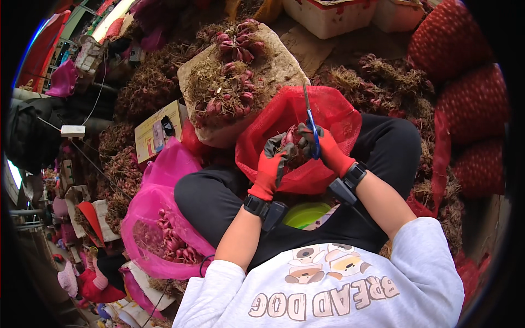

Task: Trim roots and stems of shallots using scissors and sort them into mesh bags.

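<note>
At frame centre, the left hand (272,158) curled round red bulbs (289,138). The right hand (330,148) closed around blue-handled scissors (311,123).

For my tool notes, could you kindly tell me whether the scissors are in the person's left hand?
No, the blue-handled scissors are held in the right hand.

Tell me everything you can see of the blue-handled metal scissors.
The blue-handled metal scissors have slim grey metal blades and smooth blue handles that look like plastic. The person's right hand, in a red glove with dark grey fingers, grips them by the handles, partly hiding these. They point away from the person, over the open red mesh bag, with the tip near its far rim in this view. The blades look close together, but whether they are fully shut cannot be told.
</note>
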`<state>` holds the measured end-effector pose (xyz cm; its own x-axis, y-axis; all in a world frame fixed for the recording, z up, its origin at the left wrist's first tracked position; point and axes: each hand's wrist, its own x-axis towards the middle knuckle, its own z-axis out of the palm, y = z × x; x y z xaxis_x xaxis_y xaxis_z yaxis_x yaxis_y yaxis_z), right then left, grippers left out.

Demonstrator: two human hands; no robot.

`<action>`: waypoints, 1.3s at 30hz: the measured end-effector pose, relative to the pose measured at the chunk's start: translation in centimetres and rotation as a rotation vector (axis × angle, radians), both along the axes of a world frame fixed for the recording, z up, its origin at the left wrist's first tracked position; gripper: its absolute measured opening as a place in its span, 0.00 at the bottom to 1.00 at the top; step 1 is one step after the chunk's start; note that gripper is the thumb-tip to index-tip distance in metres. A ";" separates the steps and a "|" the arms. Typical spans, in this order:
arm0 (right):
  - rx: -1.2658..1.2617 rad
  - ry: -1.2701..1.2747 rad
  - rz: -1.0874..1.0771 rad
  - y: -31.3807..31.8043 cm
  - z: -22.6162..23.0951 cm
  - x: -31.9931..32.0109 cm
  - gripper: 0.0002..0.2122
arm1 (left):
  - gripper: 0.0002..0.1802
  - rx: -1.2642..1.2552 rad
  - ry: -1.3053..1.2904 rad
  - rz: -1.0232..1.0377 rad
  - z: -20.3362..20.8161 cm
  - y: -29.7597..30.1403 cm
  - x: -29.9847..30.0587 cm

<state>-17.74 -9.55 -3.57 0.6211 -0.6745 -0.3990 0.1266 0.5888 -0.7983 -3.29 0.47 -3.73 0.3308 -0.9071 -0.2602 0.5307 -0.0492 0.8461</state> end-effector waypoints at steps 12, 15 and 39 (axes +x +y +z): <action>-0.677 0.246 0.035 0.9 1.8 1.8 0.11 | 0.11 -0.151 -0.567 -0.260 -0.5 0.4 0.2; -0.471 0.133 -0.003 0.6 0.8 1.9 0.12 | 0.10 -0.122 -0.705 -0.347 0.9 0.5 0.5; -0.969 0.379 0.099 2.2 1.6 2.7 0.15 | 0.11 0.065 -0.582 -0.147 -1.2 1.9 1.4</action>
